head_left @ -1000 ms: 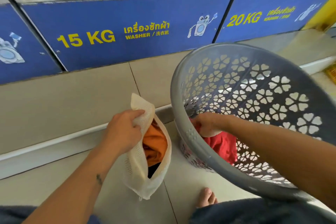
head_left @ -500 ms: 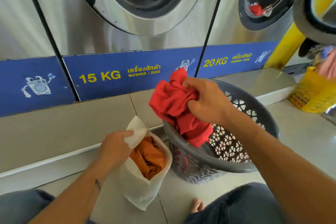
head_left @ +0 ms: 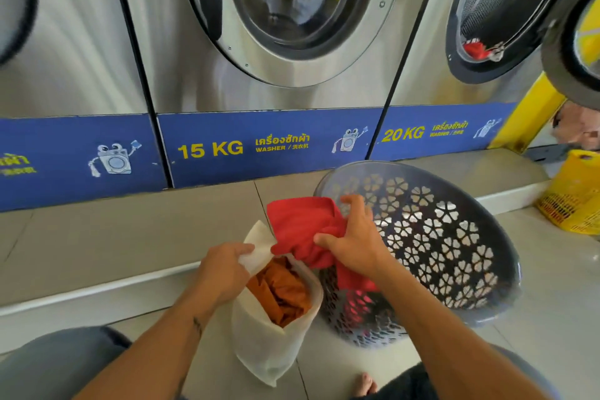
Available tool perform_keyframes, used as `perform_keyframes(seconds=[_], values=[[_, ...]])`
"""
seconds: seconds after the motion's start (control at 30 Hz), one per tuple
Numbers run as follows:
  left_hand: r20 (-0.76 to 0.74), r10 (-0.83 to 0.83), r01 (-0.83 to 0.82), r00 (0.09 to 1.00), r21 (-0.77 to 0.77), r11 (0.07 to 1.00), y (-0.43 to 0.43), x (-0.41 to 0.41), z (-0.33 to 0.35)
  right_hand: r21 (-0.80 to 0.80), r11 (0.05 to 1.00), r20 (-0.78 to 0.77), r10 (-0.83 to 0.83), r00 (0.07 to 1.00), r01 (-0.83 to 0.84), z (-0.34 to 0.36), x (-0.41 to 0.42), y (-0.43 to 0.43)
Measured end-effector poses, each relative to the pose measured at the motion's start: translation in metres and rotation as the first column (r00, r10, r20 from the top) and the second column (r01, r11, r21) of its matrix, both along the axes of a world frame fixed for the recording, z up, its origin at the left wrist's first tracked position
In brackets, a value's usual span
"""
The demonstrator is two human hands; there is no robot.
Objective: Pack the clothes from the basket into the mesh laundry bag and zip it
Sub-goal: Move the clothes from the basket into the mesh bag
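Observation:
A white mesh laundry bag (head_left: 266, 344) stands open on the floor tiles, with orange cloth (head_left: 282, 292) inside it. My left hand (head_left: 224, 269) grips the bag's top edge and holds its mouth open. My right hand (head_left: 354, 237) clutches a red garment (head_left: 298, 227) just above the bag's opening, between the bag and the basket. The grey perforated laundry basket (head_left: 454, 237) leans tilted to the right of the bag; part of the red garment still trails down over its near rim.
A row of steel washers with blue 15 KG and 20 KG labels (head_left: 211, 149) stands behind a low tiled step (head_left: 130, 237). A yellow basket (head_left: 574, 195) sits far right. An open washer door (head_left: 574, 26) hangs upper right. My bare foot (head_left: 365, 383) is near the bottom edge.
My right hand pulled the red garment out of the basket, lifted it, then lowered it leftward over the bag's mouth. My left hand kept holding the bag open.

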State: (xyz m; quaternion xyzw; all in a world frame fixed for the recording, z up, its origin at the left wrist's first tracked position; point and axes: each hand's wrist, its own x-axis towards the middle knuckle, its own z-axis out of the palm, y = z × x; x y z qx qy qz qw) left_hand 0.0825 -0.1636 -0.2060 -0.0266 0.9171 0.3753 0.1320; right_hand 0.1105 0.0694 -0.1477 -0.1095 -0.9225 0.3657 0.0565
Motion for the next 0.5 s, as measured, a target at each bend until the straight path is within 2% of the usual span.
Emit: perform_keyframes(seconds=[0.07, 0.1, 0.17, 0.2, 0.23, 0.3, 0.33, 0.37, 0.5], values=[[-0.002, -0.011, 0.011, 1.000, 0.002, 1.000, 0.001, -0.001, -0.001, -0.057, 0.998, 0.188, -0.031, 0.982, 0.042, -0.006, -0.006, 0.006], [-0.004, -0.016, 0.016, 1.000, 0.004, 1.000, 0.002, -0.002, -0.002, -0.166, 0.985, 0.265, -0.010, 0.964, 0.056, -0.009, -0.008, 0.009], [-0.007, -0.015, 0.015, 1.000, 0.008, 1.000, 0.003, -0.003, -0.003, -0.406, 0.912, 0.312, 0.076, 0.947, 0.061, -0.012, -0.011, 0.011], [-0.007, -0.012, 0.012, 1.000, 0.013, 1.000, 0.002, -0.004, -0.004, -0.435, 0.900, 0.304, 0.112, 0.946, 0.033, -0.012, -0.012, 0.010], [-0.007, -0.010, 0.010, 1.000, 0.017, 1.000, 0.002, -0.005, -0.005, -0.371, 0.929, 0.288, 0.127, 0.949, -0.012, -0.011, -0.012, 0.008], [-0.005, -0.009, 0.009, 1.000, 0.023, 1.000, 0.000, -0.007, -0.007, -0.088, 0.991, 0.241, 0.118, 0.963, -0.099, -0.008, -0.011, 0.004], [-0.007, -0.009, 0.010, 1.000, 0.023, 1.000, -0.001, -0.008, -0.008, 0.058, 0.991, 0.215, 0.103, 0.971, -0.118, -0.007, -0.011, 0.003], [-0.009, -0.009, 0.009, 1.000, 0.021, 1.000, -0.002, -0.009, -0.009, 0.167, 0.977, 0.188, 0.098, 0.977, -0.130, -0.003, -0.008, -0.001], [0.005, 0.012, -0.012, 1.000, 0.035, 0.999, -0.002, -0.010, -0.011, 0.430, 0.894, 0.036, 0.125, 0.992, -0.128, 0.007, 0.002, -0.012]])
